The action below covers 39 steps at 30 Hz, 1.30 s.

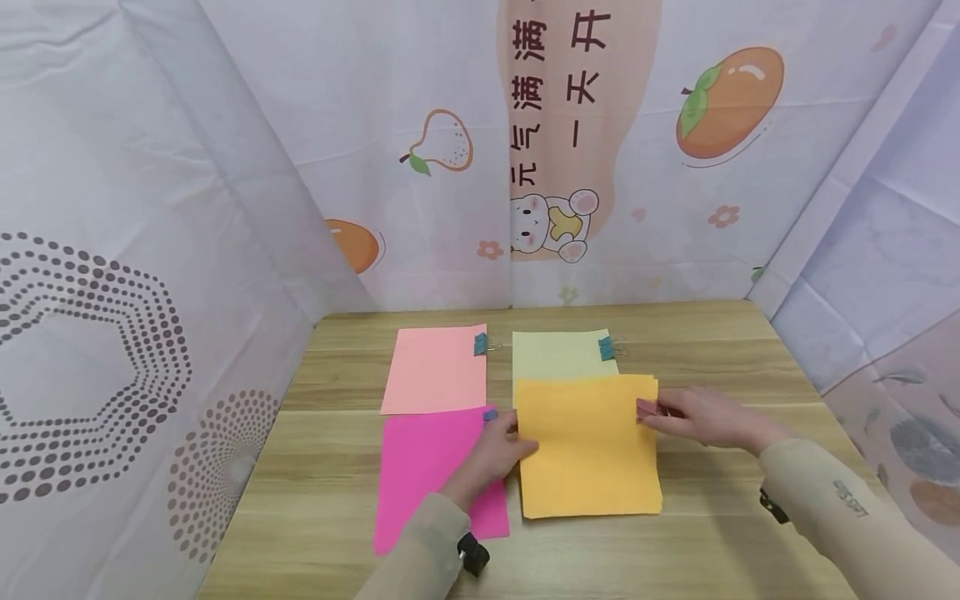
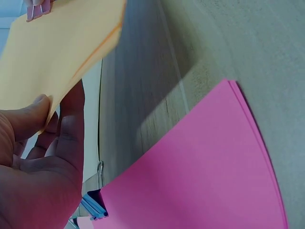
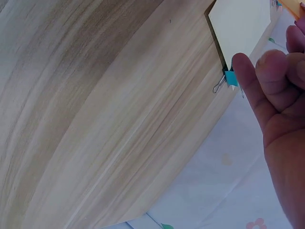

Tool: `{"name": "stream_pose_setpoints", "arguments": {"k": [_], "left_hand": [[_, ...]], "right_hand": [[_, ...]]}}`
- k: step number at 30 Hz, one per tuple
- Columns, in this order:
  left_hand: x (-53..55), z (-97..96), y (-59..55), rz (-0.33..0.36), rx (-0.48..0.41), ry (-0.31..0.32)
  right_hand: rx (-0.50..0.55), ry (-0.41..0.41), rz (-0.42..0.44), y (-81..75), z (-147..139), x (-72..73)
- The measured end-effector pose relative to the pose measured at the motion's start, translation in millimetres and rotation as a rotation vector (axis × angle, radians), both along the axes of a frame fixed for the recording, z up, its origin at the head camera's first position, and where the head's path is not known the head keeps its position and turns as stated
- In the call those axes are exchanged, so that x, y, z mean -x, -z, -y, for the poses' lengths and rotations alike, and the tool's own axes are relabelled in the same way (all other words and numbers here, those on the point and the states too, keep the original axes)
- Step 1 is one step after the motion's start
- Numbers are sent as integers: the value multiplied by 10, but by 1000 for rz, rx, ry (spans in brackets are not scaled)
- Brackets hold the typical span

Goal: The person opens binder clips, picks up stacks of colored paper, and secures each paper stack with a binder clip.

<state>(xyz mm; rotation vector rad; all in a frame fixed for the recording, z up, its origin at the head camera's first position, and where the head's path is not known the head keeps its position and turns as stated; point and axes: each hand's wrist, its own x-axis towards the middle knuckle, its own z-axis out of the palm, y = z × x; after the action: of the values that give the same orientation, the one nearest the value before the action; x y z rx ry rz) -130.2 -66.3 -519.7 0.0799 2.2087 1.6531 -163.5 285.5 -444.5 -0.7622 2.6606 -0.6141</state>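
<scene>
A stack of yellow-orange paper [image 1: 588,467] is held up off the table, overlapping the near part of a pale green sheet stack [image 1: 558,354]. My left hand [image 1: 495,454] pinches its left edge, thumb on the front face, as the left wrist view also shows. At the right edge, my right hand [image 1: 697,417] grips a pink binder clip [image 1: 646,410]. The left wrist view shows this pink clip [image 2: 39,10] at the paper's edge. Most of the orange paper lies outside the right wrist view, where the right hand's fingers [image 3: 271,81] look curled.
Magenta paper [image 1: 427,467] with a blue binder clip [image 1: 490,415] lies under my left forearm. Behind it is salmon paper [image 1: 437,371] with a teal clip [image 1: 481,343]. Another teal clip [image 1: 607,348] grips the pale green stack. Printed curtains [image 1: 450,275] surround the wooden table.
</scene>
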Motion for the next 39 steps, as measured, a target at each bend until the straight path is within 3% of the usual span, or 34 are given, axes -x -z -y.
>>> {"name": "stream_pose_setpoints", "arguments": {"k": [4, 12, 21, 39], "left_hand": [[-2, -7, 0, 21, 15, -5], [-8, -24, 50, 62, -26, 20], [-53, -38, 19, 159, -11, -8], [-126, -46, -28, 186, 157, -29]], "right_hand": [[16, 17, 41, 26, 2, 0], [0, 86, 205, 128, 36, -7], [18, 59, 177, 253, 71, 1], [52, 93, 249, 462, 66, 35]]}}
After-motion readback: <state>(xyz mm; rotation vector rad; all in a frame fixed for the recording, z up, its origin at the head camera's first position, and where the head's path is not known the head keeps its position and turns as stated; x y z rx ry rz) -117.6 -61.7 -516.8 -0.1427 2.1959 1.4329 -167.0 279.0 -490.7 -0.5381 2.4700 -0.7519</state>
